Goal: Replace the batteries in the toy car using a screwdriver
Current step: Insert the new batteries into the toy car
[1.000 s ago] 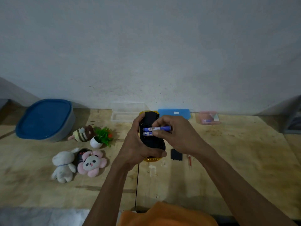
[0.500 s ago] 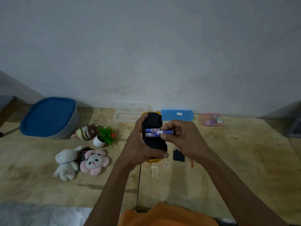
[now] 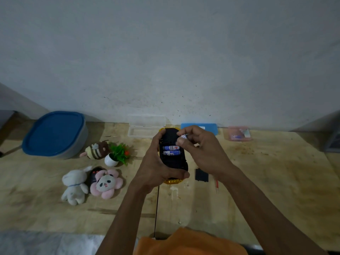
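- My left hand [image 3: 156, 168] grips the car [image 3: 173, 161] upside down, thumb across its near end, fingers curled along the far side.
- Two batteries [image 3: 171, 150] lie side by side in the open bay, between my left fingers and my right thumb.
- My right hand [image 3: 200, 150] pinches a third battery [image 3: 183, 136] between thumb and curled fingertips, just above the bay's far slot.
- Judgement: this step is seating the third cell. I check polarity against the neighbours, set one end against the spring, then press the other end down flat.
- I keep the left grip firm so the car does not tilt and shed the seated cells.
- The cover [image 3: 201, 175] lies on the table [image 3: 257, 181] just under my right wrist; the screwdriver [image 3: 217, 185] lies beside it.
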`<move>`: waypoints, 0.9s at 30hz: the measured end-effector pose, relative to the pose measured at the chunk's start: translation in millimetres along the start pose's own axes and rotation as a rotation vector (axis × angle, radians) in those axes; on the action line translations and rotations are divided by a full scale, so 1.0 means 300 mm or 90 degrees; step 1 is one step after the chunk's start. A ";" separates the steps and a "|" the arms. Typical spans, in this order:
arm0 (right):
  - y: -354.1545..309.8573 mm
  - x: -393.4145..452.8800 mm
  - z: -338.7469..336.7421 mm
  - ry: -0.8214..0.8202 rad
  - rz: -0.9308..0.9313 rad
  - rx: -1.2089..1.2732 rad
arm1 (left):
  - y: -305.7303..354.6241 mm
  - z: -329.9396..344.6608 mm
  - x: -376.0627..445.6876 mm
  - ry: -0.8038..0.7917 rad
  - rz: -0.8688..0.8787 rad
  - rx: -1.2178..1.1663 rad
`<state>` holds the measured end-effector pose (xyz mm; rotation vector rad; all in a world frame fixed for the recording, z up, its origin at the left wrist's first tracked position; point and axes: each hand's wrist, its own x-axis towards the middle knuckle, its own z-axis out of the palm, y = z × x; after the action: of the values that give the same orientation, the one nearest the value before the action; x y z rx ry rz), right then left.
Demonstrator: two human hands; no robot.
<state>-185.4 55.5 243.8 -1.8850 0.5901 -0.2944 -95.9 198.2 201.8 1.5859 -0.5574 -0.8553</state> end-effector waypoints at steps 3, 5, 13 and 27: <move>0.011 -0.019 0.017 0.047 0.043 0.135 | -0.001 0.006 0.001 0.000 -0.009 -0.012; 0.027 -0.029 0.030 0.091 0.043 0.157 | 0.003 0.010 0.001 0.001 -0.016 -0.030; 0.094 -0.043 0.041 0.105 0.016 0.028 | 0.007 0.013 0.002 -0.002 -0.005 -0.063; 0.107 -0.062 0.052 0.078 -0.053 -0.174 | -0.011 0.012 -0.019 -0.011 0.000 -0.059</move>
<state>-202.3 68.4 209.7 -2.1689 0.6620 -0.4018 -102.6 200.8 199.7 1.4961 -0.5232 -0.8837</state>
